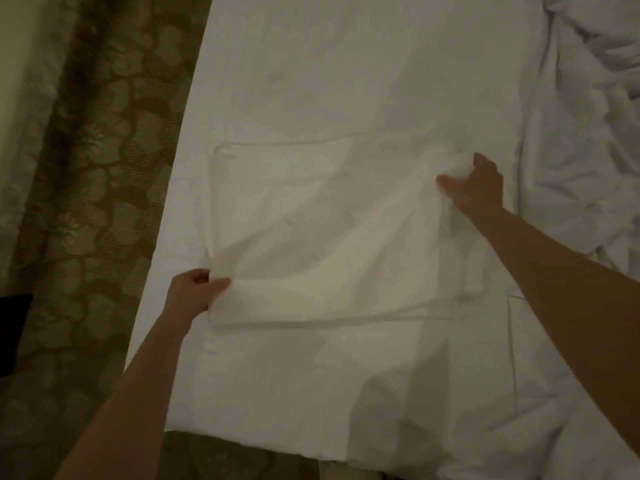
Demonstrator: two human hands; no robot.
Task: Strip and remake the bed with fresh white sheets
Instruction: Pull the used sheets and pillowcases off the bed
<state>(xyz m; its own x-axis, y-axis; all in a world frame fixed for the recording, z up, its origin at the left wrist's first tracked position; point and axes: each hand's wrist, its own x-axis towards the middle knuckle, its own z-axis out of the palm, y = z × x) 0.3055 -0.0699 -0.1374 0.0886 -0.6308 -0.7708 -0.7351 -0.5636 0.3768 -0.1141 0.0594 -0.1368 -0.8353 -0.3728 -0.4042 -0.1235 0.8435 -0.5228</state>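
Dim, yellowish light. A carpet [104, 168] patterned in brown and olive blotches fills the left of the frame, a pale curtain [20, 98] at far left.

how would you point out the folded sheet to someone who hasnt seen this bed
Start at the white bed, edged on one side by patterned carpet. In its middle lies the folded sheet, gripped by the left hand and right hand. Unlike the rumpled duvet beside it, it is a flat, layered rectangle.

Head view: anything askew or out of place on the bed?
Nothing damaged or spilled. The crumpled white bedding heaped along the bed's right side is the only untidy part; the folded sheet, gripped by left hand and right hand, lies flat.
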